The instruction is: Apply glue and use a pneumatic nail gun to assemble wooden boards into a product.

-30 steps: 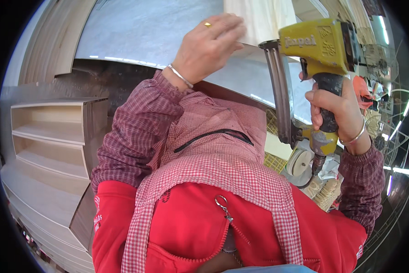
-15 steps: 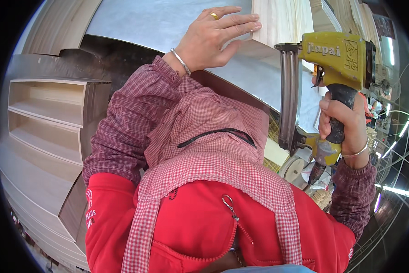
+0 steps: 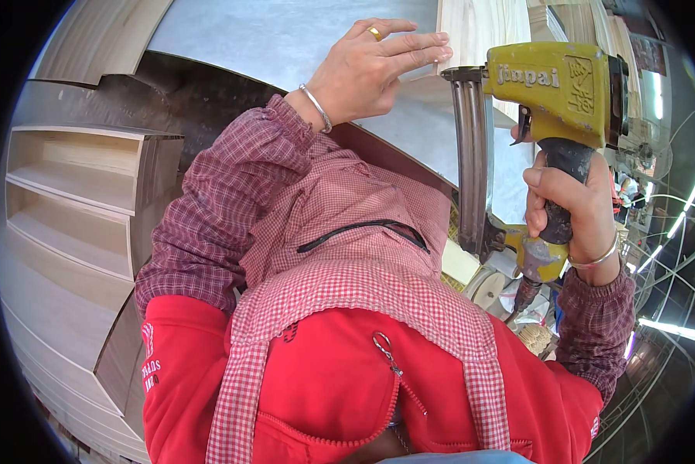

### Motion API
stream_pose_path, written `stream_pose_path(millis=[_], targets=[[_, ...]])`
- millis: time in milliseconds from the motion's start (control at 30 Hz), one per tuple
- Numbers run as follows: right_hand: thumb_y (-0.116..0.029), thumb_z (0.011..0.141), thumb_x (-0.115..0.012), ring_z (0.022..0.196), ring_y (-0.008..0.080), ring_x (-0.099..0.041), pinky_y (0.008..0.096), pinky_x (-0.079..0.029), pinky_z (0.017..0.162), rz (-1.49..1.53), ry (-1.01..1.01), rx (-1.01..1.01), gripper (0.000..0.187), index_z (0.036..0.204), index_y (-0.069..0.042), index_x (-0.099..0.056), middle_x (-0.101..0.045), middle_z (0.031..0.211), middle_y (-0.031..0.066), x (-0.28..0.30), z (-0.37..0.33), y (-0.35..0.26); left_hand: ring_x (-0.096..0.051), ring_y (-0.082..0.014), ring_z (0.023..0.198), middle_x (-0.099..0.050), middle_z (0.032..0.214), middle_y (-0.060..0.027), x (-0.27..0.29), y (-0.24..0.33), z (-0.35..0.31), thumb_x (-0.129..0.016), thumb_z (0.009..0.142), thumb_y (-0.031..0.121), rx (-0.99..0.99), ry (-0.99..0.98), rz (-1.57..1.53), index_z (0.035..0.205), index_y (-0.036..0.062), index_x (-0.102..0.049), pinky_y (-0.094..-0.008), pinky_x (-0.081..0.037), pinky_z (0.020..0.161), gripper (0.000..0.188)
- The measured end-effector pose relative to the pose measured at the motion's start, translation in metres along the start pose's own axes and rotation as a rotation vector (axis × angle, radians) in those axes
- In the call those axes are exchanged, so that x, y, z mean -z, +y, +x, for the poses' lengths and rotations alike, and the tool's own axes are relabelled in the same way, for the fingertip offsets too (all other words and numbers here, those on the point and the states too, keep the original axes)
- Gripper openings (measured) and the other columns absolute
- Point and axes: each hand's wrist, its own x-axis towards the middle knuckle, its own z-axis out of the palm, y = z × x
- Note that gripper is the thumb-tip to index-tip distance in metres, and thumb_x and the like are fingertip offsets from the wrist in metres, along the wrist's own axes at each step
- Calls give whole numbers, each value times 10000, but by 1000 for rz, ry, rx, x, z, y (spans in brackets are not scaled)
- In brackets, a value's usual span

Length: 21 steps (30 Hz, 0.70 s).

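Note:
My right hand [image 3: 583, 203] is wrapped round the black grip of a yellow-green nail gun [image 3: 552, 89], with the index finger up by the trigger. The gun's long metal magazine [image 3: 471, 166] runs down along its left side. Its nose is at the near edge of a pale wooden piece [image 3: 483, 31], close to my left fingertips; whether it touches the wood cannot be told. My left hand [image 3: 370, 73] lies with fingers stretched out, holding nothing. Its fingertips reach the left edge of that wooden piece, over a grey-blue tabletop [image 3: 262, 39].
On the left stand pale wooden box units with open compartments [image 3: 76, 170], and a wood panel [image 3: 104, 35] lies at the upper left. More boards [image 3: 587, 23] stand at the upper right. Below the gun are a round disc [image 3: 488, 290] and a yellow crate [image 3: 449, 232].
My right hand has brought the nail gun a little left and upward, so its nose is closer to my left fingertips. My left hand has shifted slightly right.

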Motion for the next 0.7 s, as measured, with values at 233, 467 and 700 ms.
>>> stream_pose_path(millis=[233,467,700], targets=[[6,711,-566,323,113,-403,207,-355,347,-40,42,35,188,881,72,-517,-502,503,58,-5,3,2,-510,-137,1127,-529,1288,134,-1,-1,-1,-468,607,-100,-2,2,-7,1210,247,-575,-260,-387,974,704],[-43,726,-610,368,103,-454,201,-378,390,-164,14,11,83,696,3,-548,-520,508,46,-8,0,-6,-511,-132,1124,-531,1288,128,0,0,-8,-476,619,-100,-23,15,-16,1206,238,-579,-260,-389,970,686],[-49,717,-615,359,112,-448,206,-377,387,-151,-8,41,87,714,6,-547,-519,506,51,-1,0,5,-507,-157,1135,-533,1291,99,2,3,-7,-499,635,-56,-31,-14,-40,1210,212,-577,-280,-385,976,640]])
